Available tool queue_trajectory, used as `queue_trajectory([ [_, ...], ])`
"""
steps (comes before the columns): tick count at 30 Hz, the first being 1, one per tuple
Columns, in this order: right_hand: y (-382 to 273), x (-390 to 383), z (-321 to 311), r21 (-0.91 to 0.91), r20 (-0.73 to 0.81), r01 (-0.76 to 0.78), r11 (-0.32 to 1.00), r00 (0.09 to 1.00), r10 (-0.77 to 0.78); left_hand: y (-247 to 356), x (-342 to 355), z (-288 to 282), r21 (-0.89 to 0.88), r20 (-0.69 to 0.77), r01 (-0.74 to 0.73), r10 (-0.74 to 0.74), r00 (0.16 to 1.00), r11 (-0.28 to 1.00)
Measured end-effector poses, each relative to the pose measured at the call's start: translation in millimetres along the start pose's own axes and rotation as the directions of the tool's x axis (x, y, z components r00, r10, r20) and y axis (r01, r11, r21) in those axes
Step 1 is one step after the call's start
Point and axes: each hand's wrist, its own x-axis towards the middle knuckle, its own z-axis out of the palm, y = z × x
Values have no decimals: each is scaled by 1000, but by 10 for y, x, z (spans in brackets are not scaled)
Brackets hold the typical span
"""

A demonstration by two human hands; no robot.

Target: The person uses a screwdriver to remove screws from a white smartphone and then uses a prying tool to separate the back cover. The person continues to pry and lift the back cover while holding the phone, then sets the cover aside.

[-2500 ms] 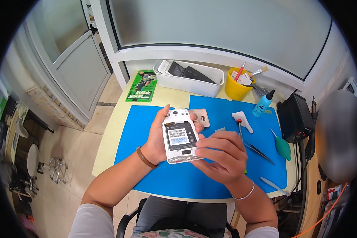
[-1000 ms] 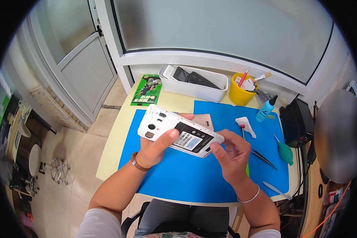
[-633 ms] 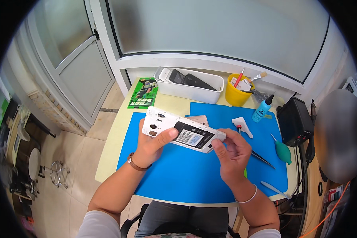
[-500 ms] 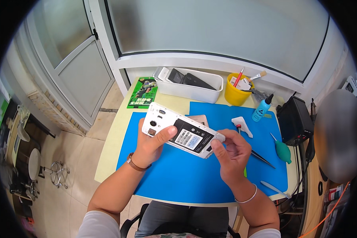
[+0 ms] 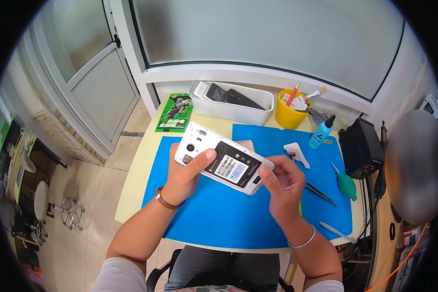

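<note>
A white phone (image 5: 199,145), back cover off and black battery (image 5: 223,168) exposed, is held slanting above the blue mat (image 5: 204,224), camera end at upper left. My left hand (image 5: 184,177) grips that end, thumb across the back beside the battery. My right hand (image 5: 284,190) pinches the lower right end, thumb on the edge, fingers curled. A pinkish cover or phone (image 5: 246,143) lies on the mat, partly hidden behind it. Right of my hands lie a red-tipped screwdriver (image 5: 292,155), a white crumpled piece (image 5: 299,153) and dark tweezers (image 5: 326,197).
Along the cream table's back stand a green packet (image 5: 173,113), a white bin of phones (image 5: 231,113) and a yellow cup of tools (image 5: 289,117). Rightward are a blue bottle (image 5: 319,136), a green blower (image 5: 346,185), a pale stick (image 5: 336,231) and a black box with cables (image 5: 359,151).
The phone has turned from upright to slanted, its camera end leftward, both hands still on it. Over the last half second it has risen slightly, with its back tilted more toward me.
</note>
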Motion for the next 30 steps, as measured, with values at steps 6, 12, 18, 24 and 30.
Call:
queue_trajectory([
  [6,50,46,-11,106,-107,-132,986,984,143,34,-58,50,164,67,-70,60,996,984],
  [12,53,58,-23,68,-126,-116,991,984,124,31,-57,68,257,123,-95,65,990,962],
  [18,21,30,-2,-18,-154,-19,1000,988,16,-24,-3,43,219,158,-42,7,987,975],
  [24,-39,3,24,-107,-133,101,989,984,-115,41,24,116,187,195,-45,8,981,981],
  [30,-10,-11,-7,-177,-79,170,969,979,-186,87,28,102,176,221,-48,8,975,983],
])
